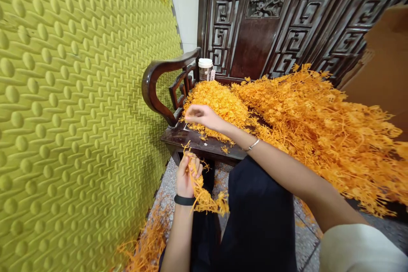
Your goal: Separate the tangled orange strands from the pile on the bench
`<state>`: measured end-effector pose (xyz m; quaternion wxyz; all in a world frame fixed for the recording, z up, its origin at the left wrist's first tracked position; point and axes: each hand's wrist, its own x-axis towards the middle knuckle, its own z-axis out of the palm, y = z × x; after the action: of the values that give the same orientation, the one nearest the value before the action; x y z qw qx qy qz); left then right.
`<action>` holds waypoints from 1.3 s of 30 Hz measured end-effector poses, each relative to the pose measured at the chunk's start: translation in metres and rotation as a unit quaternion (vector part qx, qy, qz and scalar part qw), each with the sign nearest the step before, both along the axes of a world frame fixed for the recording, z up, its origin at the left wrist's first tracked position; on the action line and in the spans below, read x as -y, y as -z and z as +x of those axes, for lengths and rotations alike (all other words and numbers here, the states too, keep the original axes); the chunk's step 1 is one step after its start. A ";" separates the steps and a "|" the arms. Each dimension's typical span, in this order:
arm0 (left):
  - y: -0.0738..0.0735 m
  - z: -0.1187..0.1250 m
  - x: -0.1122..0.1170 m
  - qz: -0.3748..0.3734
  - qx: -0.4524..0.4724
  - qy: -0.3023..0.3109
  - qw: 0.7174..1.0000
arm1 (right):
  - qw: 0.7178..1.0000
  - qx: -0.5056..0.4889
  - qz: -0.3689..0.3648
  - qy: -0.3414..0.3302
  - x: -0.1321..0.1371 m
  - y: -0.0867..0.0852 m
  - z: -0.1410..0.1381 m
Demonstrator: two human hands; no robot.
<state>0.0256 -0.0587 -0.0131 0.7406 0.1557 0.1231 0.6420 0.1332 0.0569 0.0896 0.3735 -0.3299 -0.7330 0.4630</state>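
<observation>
My left hand point(187, 175) is closed round a bunch of orange plastic sprigs point(204, 197) that hangs down over my wrist, above my dark trousers. My right hand point(200, 115) reaches across to the left end of a dark wooden bench seat point(191, 140), its fingers curled loosely over a heap of small orange plastic pieces point(219, 102); whether they pinch a piece I cannot make out. A large pile of orange branched sprigs point(325, 127) covers the bench to the right of my forearm.
A yellow-green studded foam mat point(79, 106) stands upright at the left. The bench has a curved armrest point(162, 80) and carved back point(270, 17). A white-lidded jar point(205, 69) sits at the back corner. Orange scraps point(146, 246) lie on the floor. Brown cardboard point(385, 59) leans at right.
</observation>
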 end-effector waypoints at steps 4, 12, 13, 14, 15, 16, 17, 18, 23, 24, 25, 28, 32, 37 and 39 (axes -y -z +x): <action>0.003 0.003 -0.005 -0.032 -0.090 -0.005 0.995 | 0.929 0.183 0.196 0.256 -0.043 0.011 0.037; 0.003 0.003 -0.008 -0.105 -0.181 -0.050 0.977 | 0.883 0.201 0.220 0.363 -0.057 0.019 0.056; 0.003 0.003 -0.008 -0.105 -0.187 -0.052 0.975 | 0.895 0.201 0.199 0.344 -0.052 0.017 0.053; 0.002 0.003 -0.008 -0.103 -0.192 -0.055 0.974 | 0.915 0.200 0.172 0.306 -0.047 0.015 0.050; 0.002 0.002 -0.008 -0.099 -0.196 -0.060 0.974 | 0.937 0.199 0.142 0.250 -0.041 0.013 0.046; 0.002 0.002 -0.009 -0.095 -0.199 -0.064 0.973 | 0.957 0.198 0.111 0.180 -0.035 0.011 0.042; 0.002 0.001 -0.009 -0.090 -0.201 -0.067 0.973 | 0.971 0.201 0.079 0.102 -0.029 0.010 0.038; 0.002 0.000 -0.009 -0.086 -0.202 -0.069 0.973 | 0.976 0.209 0.049 0.024 -0.022 0.010 0.034; 0.007 -0.003 -0.011 -0.083 -0.180 -0.087 0.976 | 0.924 0.282 -0.086 -0.243 -0.001 0.023 0.016; 0.008 -0.003 -0.012 -0.085 -0.173 -0.091 0.977 | 0.918 0.285 -0.092 -0.259 0.000 0.026 0.013; 0.009 -0.003 -0.012 -0.088 -0.168 -0.094 0.977 | 0.917 0.285 -0.089 -0.265 0.001 0.029 0.010; 0.010 -0.002 -0.014 -0.099 -0.162 -0.105 0.976 | 0.926 0.271 -0.048 -0.260 0.000 0.033 0.006; 0.009 -0.002 -0.013 -0.103 -0.166 -0.122 0.973 | 0.937 0.238 -0.001 -0.253 0.000 0.031 0.006; 0.007 0.000 -0.011 -0.079 -0.197 -0.132 0.968 | 0.956 0.201 0.003 -0.212 0.001 0.030 0.003; 0.007 0.000 -0.011 -0.075 -0.205 -0.140 0.966 | 0.963 0.184 -0.018 -0.197 0.003 0.030 0.000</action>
<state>0.0253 -0.0479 -0.0197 0.6121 0.2089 0.3409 0.6823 0.1336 0.0541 0.0600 0.1277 -0.2655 -0.8310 0.4719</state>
